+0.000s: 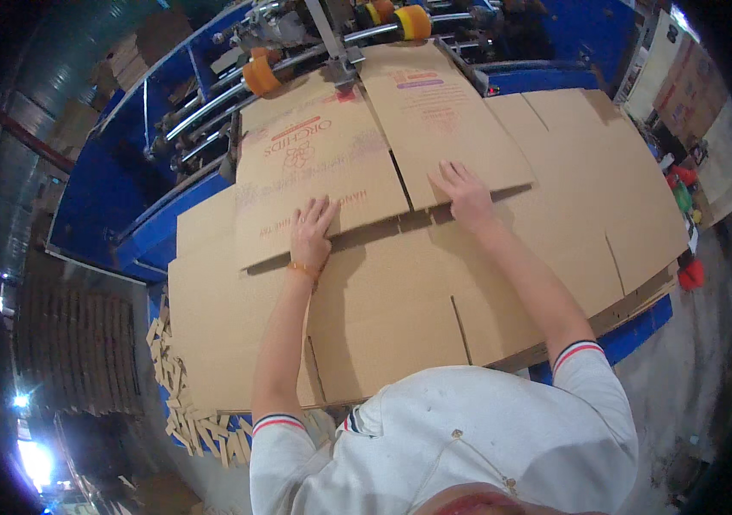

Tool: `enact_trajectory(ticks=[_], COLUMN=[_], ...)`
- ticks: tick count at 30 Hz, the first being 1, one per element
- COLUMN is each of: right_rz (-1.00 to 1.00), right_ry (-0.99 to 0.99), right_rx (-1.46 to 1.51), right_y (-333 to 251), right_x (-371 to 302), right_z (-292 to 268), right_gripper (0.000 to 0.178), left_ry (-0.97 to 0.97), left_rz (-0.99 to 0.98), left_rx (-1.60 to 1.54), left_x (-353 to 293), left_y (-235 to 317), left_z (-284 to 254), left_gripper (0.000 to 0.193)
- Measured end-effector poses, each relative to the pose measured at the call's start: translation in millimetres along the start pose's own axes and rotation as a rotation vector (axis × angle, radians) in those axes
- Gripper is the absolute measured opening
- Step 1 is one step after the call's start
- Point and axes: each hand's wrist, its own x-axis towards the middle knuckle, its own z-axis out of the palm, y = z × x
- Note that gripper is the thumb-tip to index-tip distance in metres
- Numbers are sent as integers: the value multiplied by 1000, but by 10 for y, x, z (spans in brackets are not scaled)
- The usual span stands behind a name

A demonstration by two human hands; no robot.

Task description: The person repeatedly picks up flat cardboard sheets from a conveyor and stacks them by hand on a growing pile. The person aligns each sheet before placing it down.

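A printed cardboard box blank (323, 167) lies folded, its two panels meeting at a dark narrow slit. Its far end reaches in under the machine. My left hand (310, 233) rests on the near part of the left panel, fingers spread over the board. On the right panel, close to its near edge, my right hand (467, 199) lies with its fingers stretched out. Both hands press from above, and neither visibly grips anything. Under the folded blank spreads a wider plain cardboard sheet (383, 322) with slots cut in it, on top of a stack.
Beyond the blank stands a blue machine (91, 215) with steel shafts and orange rollers (260, 75). A metal arm (328, 39) comes down onto the blank. Cardboard offcuts (190, 421) pile up at the lower left. Stacked brown cardboard (74, 343) stands farther left.
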Motion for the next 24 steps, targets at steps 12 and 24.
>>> enact_trajectory(ticks=[12, 24], right_rz=[364, 279], right_ry=[-351, -188], right_rx=[77, 10], right_y=[20, 13], right_x=[-763, -1405], right_z=[-523, -930], right_gripper=[41, 38], left_ry=[197, 161], left_rz=[-475, -1466], left_rx=[264, 259], left_x=[-1114, -3570], left_y=[-1286, -2302], left_z=[-767, -2044], left_gripper=[64, 66])
